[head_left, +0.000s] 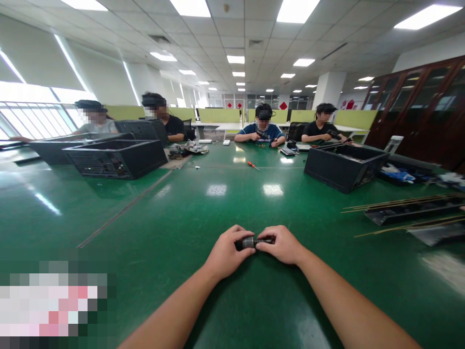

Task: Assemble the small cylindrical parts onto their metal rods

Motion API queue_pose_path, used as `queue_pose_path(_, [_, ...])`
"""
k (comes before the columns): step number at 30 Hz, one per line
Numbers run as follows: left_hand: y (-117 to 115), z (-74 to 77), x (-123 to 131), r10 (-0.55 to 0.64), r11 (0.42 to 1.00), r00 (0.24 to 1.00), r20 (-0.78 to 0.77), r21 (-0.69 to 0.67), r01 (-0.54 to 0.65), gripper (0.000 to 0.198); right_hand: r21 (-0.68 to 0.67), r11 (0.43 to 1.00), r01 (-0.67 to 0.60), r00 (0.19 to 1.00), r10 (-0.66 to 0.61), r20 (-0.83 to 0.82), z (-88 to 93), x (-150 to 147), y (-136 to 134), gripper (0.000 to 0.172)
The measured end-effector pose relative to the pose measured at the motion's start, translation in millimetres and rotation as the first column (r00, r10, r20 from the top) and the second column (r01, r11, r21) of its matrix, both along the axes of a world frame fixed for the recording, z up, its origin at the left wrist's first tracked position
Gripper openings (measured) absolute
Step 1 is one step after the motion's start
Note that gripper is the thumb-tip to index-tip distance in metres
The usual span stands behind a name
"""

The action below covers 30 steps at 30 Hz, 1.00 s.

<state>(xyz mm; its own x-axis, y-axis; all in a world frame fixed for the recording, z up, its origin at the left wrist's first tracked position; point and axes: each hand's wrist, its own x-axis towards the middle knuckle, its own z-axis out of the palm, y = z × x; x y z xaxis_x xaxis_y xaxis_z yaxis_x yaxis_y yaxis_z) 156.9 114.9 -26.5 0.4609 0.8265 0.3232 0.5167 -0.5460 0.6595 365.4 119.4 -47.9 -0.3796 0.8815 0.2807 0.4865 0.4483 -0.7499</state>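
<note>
Low over the green table in front of me, my left hand (225, 253) is closed round a short dark cylinder with a grey metal collar (248, 242). It looks like a drill chuck, though the fingers cover part of it. From its right end a thin dark shaft (268, 240), perhaps a bit, runs into my right hand (285, 245). Thumb and fingers of that hand pinch the shaft close to the collar. Both pieces lie in line, roughly level. Whether they are joined I cannot tell.
Black computer cases (119, 157) stand at the far left, another case (345, 167) at the right. An orange screwdriver (251, 165) lies mid-table. Thin rods and dark metal channels (410, 208) are at right. Several people sit across the table, one (262, 128) handling a dark tool.
</note>
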Motion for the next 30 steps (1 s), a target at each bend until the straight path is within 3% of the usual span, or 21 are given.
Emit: queue_pose_path(30, [0.9, -2.9, -1.4, 0.01, 1.0, 1.0, 0.001, 0.027, -0.01, 0.031, -0.028, 1.0, 0.012, 1.0, -0.012, 0.014, 2.9, 2.6, -0.3, 0.018])
